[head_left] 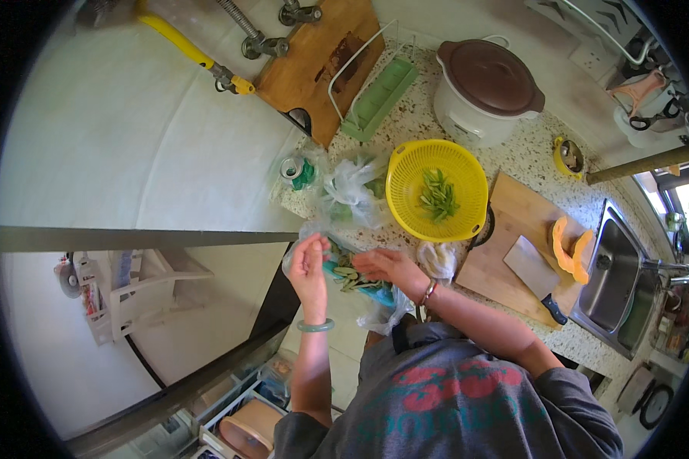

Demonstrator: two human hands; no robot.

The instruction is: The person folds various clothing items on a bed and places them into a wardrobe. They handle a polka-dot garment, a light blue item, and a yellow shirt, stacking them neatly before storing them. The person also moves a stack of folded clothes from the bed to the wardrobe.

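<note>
My left hand (309,266), with a pale green bangle at its wrist, is raised at the left side of an open plastic bag (390,300). Its fingers are bent together; anything between them is too small to make out. My right hand (394,269) reaches in from the right, its fingers stretched out over the bag. Beneath it, green pods or leafy pieces (350,274) lie in the bag, partly hidden by the hand. Just beyond, a yellow colander (396,191) on the counter holds a small heap of green pieces (439,196).
A cutting board (478,264) at right carries a cleaver (530,265) and orange squash pieces (569,249). Past it is a metal sink (618,260). A lidded white pot (471,115), knotted clear bags (352,195) and a green can (302,174) stand behind.
</note>
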